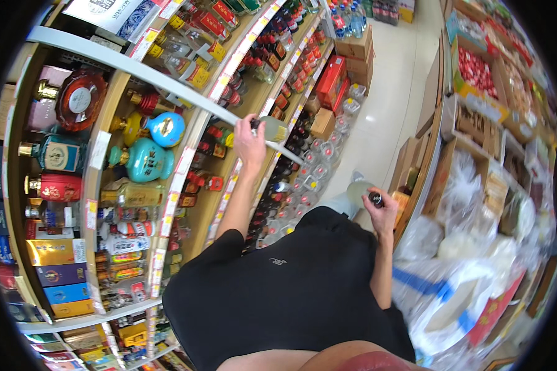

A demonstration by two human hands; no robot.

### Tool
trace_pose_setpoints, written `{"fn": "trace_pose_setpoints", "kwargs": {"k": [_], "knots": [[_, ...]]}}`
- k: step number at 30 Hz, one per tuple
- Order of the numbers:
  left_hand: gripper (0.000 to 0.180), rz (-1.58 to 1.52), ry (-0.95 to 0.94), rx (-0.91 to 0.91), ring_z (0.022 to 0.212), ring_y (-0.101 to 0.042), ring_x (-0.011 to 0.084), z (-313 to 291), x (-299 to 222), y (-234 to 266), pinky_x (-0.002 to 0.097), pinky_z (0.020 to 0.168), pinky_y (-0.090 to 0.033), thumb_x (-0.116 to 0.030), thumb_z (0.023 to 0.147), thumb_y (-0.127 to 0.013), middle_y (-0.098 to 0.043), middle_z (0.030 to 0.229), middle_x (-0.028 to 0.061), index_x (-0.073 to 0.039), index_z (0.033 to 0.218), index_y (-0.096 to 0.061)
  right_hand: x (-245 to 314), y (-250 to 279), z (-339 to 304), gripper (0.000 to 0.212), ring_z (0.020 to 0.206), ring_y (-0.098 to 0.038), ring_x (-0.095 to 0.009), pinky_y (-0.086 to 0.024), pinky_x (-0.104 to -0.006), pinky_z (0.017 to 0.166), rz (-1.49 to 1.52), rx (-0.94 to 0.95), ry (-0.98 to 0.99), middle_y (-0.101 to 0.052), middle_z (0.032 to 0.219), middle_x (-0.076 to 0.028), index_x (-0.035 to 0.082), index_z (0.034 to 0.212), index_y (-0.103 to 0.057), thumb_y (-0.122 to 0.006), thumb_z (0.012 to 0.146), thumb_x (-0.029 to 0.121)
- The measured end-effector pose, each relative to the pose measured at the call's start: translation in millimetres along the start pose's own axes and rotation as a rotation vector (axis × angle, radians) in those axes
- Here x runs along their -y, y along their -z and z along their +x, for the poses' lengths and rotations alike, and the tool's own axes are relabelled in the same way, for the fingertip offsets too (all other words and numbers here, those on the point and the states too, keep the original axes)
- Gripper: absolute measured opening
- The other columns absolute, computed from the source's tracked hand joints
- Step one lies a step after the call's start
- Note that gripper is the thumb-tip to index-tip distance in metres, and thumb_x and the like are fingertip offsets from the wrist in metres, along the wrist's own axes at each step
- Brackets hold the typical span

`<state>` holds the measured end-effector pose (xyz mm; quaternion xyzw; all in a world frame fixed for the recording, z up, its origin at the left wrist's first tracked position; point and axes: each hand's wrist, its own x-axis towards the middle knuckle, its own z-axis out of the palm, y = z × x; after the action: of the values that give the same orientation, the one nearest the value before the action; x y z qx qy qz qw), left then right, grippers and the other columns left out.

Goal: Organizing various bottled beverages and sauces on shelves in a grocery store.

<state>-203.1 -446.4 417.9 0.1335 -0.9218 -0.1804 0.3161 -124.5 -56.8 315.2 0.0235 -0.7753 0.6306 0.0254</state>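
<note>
My left hand [250,141] is closed around the dark-capped neck of a pale glass bottle [273,128] with a yellowish label. It reaches out in front of the shelf, beside a grey metal shelf upright. Down at my right side, my right hand [384,213] grips a second pale bottle [358,192] by its neck, with the black cap [375,198] showing above the fingers. Small bottles with red caps and labels [270,59] stand on the shelf boards beyond my left hand.
Shelving with boxed and bottled liquor, including a turquoise bottle [146,161], fills the left. Large clear jugs [312,170] stand on the floor along it. Cardboard boxes [354,52] are stacked farther along the aisle [397,80]. Bins with plastic bags [464,179] line the right.
</note>
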Motion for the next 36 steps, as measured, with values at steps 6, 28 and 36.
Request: {"fn": "trace_pose_setpoints", "kwargs": {"k": [6, 28, 36], "knots": [[0.029, 0.087, 0.198, -0.19, 0.098, -0.062, 0.0349, 93, 43, -75, 0.0449, 0.085, -0.049, -0.018, 0.087, -0.076, -0.06, 0.103, 0.0133, -0.011, 0.114, -0.066, -11, 46, 104, 0.022, 0.064, -0.047, -0.001, -0.037, -0.0195, 0.057, 0.009, 0.07, -0.173, -0.057, 0.074, 0.007, 0.002, 0.102, -0.075, -0.083, 0.082, 0.007], [0.056, 0.184, 0.627, -0.302, 0.119, -0.058, 0.0441, 172, 161, -162, 0.049, 0.1, -0.047, -0.037, 0.087, -0.077, -0.064, 0.127, 0.0233, -0.003, 0.128, -0.062, -11, 7, 380, 0.023, 0.062, -0.039, -0.001, -0.03, -0.0199, 0.054, -0.095, 0.541, 0.087, -0.05, 0.073, 0.01, 0.003, 0.106, -0.074, -0.081, 0.085, 0.007], [0.038, 0.222, 0.633, -0.462, 0.093, -0.065, 0.0421, 129, 119, -169, 0.0494, 0.085, -0.052, -0.018, 0.089, -0.073, -0.065, 0.105, 0.024, -0.001, 0.121, -0.059, 35, -181, 429, 0.027, 0.061, -0.045, -0.009, -0.042, -0.0272, 0.057, -0.1, 0.914, 0.3, -0.057, 0.069, 0.0, 0.005, 0.105, -0.074, -0.082, 0.082, 0.017]]}}
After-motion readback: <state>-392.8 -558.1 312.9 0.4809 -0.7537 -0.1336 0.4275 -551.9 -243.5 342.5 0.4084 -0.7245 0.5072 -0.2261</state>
